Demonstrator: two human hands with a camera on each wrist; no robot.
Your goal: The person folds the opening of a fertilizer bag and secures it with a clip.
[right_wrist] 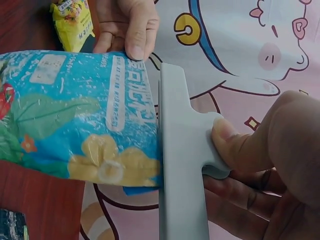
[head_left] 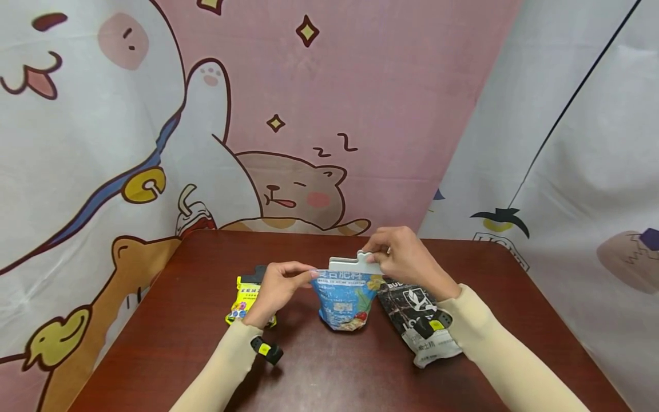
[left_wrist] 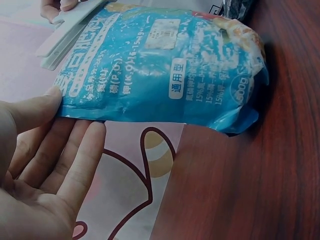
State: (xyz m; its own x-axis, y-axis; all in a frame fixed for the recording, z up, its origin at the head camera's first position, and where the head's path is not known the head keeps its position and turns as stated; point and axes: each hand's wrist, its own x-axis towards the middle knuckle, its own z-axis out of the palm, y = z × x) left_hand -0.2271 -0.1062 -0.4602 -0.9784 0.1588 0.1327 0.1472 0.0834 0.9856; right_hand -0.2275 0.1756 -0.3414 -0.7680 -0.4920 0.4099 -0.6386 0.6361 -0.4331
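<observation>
On the bench [head_left: 319,375], left-hand grip [head_left: 277,287] pinches blue compound-fertilizer bag [head_left: 342,303]; right-hand grip [head_left: 404,260] pinches white bag clip [right_wrist: 181,150]; clip's bite unclear.

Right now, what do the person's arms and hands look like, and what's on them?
The left sleeve and right sleeve are long, plain and cream. Near the cuffs, the left wrist camera and right wrist camera are black with yellow patches. The left hand and right hand are ungloved.

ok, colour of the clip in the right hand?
Pale grey clip; shows best in the right wrist view.
</observation>
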